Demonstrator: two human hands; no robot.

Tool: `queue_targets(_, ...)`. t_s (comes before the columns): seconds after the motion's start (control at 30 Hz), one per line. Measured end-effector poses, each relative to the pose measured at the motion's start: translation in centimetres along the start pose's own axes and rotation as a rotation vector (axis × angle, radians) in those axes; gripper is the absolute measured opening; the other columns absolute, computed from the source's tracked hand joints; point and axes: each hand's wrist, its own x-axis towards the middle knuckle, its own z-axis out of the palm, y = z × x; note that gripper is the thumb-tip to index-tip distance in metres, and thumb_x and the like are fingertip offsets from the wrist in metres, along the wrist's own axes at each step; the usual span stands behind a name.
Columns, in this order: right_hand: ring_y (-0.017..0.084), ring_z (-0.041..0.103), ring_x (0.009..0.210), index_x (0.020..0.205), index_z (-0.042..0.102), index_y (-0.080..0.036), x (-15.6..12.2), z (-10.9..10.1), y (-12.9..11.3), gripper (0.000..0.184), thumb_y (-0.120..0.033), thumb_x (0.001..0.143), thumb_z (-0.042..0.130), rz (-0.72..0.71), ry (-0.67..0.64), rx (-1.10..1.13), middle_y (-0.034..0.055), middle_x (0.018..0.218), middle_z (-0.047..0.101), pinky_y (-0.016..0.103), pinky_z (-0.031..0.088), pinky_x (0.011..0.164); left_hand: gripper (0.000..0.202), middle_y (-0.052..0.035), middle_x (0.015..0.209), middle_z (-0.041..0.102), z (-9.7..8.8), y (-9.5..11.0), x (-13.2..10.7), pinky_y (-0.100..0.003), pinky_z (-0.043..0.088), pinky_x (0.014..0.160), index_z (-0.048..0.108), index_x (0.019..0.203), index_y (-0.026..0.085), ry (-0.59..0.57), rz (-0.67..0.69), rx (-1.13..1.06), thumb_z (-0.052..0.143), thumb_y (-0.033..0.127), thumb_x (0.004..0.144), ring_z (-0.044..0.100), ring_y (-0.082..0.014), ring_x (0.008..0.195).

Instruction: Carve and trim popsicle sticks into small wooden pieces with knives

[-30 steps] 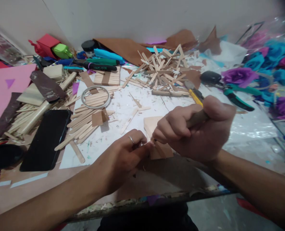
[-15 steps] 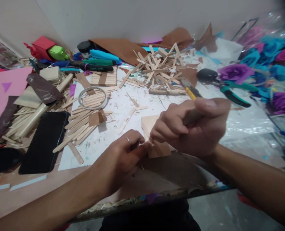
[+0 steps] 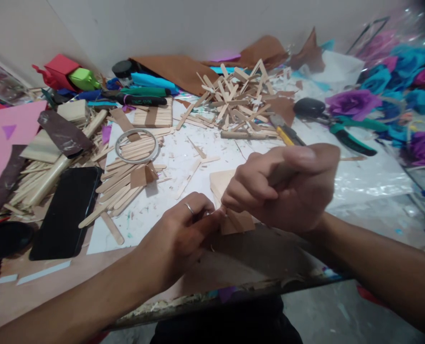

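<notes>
Nearest you: dark clothing [image 3: 226, 325] over your lap, below the table edge. Your left hand [image 3: 183, 229] is in from the left, ring on one finger, fingers curled, thumb tip by the forefinger. Can't tell what it pinches, if anything; the fingertips are hidden.

Your right hand [image 3: 284, 188] is closed around a grey-brown tool handle [image 3: 281, 174], thumb up along its top end. Working tip is out of sight behind your fingers. Both hands meet over the brown piece [image 3: 243, 222], which lies flat at the near edge of the white sheet [image 3: 151, 217], partly under your right hand. Pale wooden block [image 3: 219, 181] is just beyond it, also part-covered.

To your left: black phone [image 3: 67, 215] on the table, white strips [image 3: 43, 272] nearer you. Right of the phone, a spread of flat wooden sticks [image 3: 112, 184], with a folded brown piece [image 3: 137, 177] on it and a silver ring [image 3: 156, 149] lying farther up.

Farther out: yellow cutter [image 3: 283, 133] past your right hand, green-handled pliers [image 3: 354, 139] right of that, tangled stick heap [image 3: 230, 100] mid-table. Brown sheet [image 3: 172, 71] sits at the back, against the wall [image 3: 183, 28].
</notes>
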Motion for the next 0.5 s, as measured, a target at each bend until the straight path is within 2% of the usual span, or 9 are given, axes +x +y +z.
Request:
queue_targets(0.27,0.01,0.026,0.042,0.047,0.033,-0.023,0.3,0.0,0.5,0.063,-0.057,0.097,0.051,-0.075,-0.044,0.033,-0.0053,0.042,0.025,0.03,0.029,0.048,0.019,0.0004,0.073,0.064,-0.4,0.5,0.0,-0.028,0.042,0.05,0.068,0.099,0.025,-0.025,0.012,0.014,0.059,0.042,0.101,0.058,-0.0152,0.061)
queue_targets(0.5,0.009,0.02,0.038,0.041,0.028,-0.025,0.8,1.5,0.8,0.068,-0.06,0.089,0.06,-0.082,0.136,0.07,-0.0061,0.037,0.021,0.029,0.021,0.043,0.023,0.0011,0.072,0.058,-0.1,0.5,-0.1,-0.027,0.038,0.05,0.066,0.099,0.023,-0.049,-0.101,-0.144,0.063,0.046,0.098,0.048,-0.0121,0.058)
